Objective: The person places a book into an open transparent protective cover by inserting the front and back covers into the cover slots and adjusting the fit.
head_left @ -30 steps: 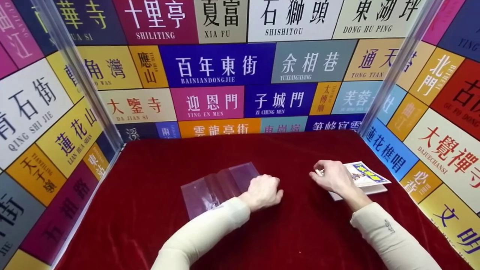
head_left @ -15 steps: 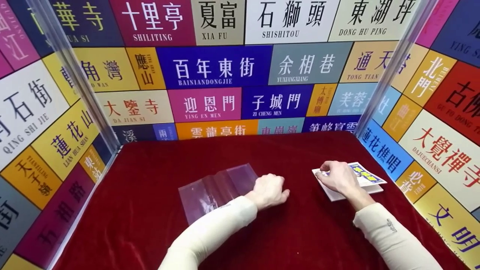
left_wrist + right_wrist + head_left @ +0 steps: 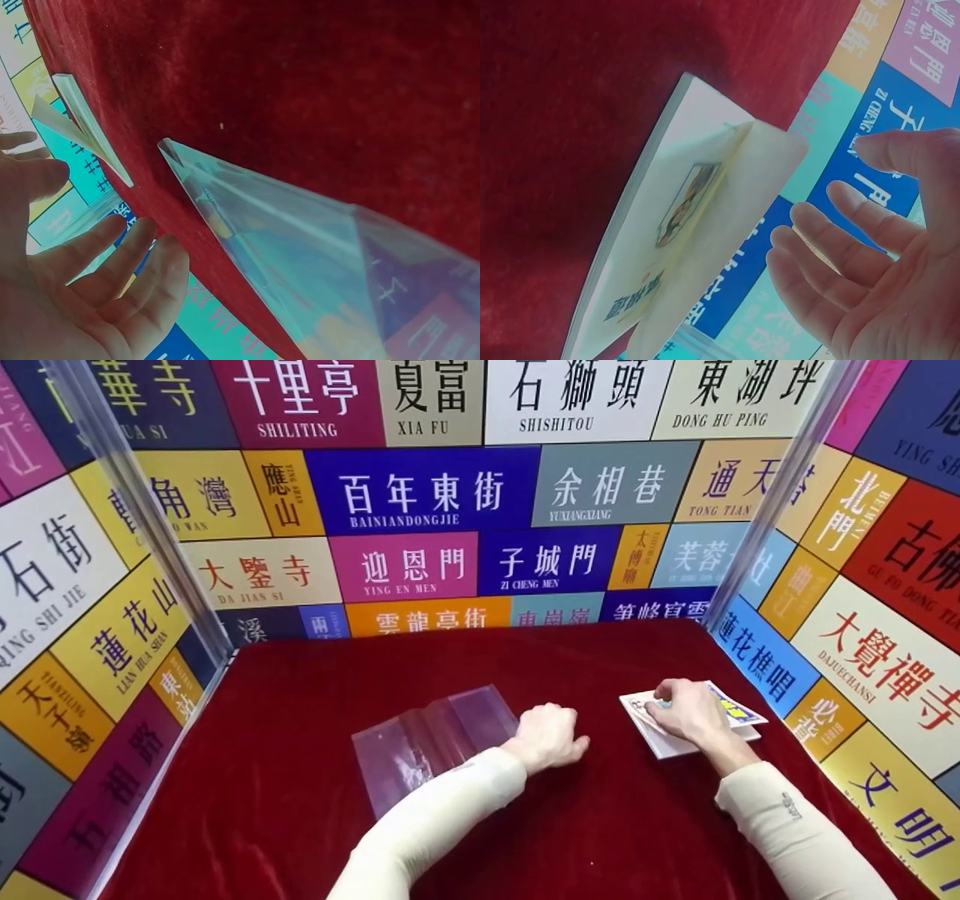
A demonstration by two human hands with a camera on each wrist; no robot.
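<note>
A thin booklet [image 3: 739,718] with a blue and yellow cover lies at the right of the red cloth. My right hand [image 3: 679,709] rests over its near left part, and the cover's left edge stands lifted off the white pages. In the right wrist view the booklet [image 3: 682,247] gapes open and the fingers [image 3: 817,247] are spread and only lightly bent. A clear plastic bag [image 3: 431,739] lies flat at mid table. My left hand [image 3: 559,742] rests on the cloth just right of it, loosely curled and holding nothing. In the left wrist view the bag [image 3: 300,255] lies beside that hand [image 3: 112,255].
The red velvet cloth [image 3: 420,667] covers the whole table. Walls of coloured sign panels close in the back wall [image 3: 450,495], the left wall [image 3: 82,600] and the right wall [image 3: 877,585]. Clear upright posts stand at both back corners.
My right hand has slid right onto the booklet, and the cover's left edge has come up. My left hand has crept a little right along the cloth.
</note>
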